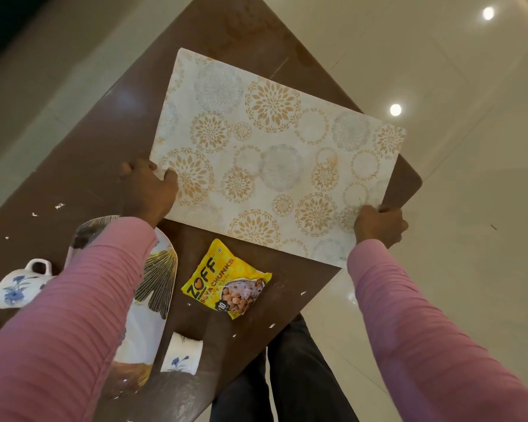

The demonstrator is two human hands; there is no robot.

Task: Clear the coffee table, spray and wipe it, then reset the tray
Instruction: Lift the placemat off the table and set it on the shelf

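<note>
Placemat (272,153) patterned with gold floral rounds hangs over the brown table (89,147); left hand (148,190) and right hand (378,223) each have fingers clamped on a near corner; yellow soya chunks packet (226,281), leaf-print tray (159,278) and flowered cup (19,284) lie nearer on the table.

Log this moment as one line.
phase: clearing | left hand: grips mat corner | right hand: grips mat edge | mat: held over table | on table: snack packet, tray, two cups
</note>
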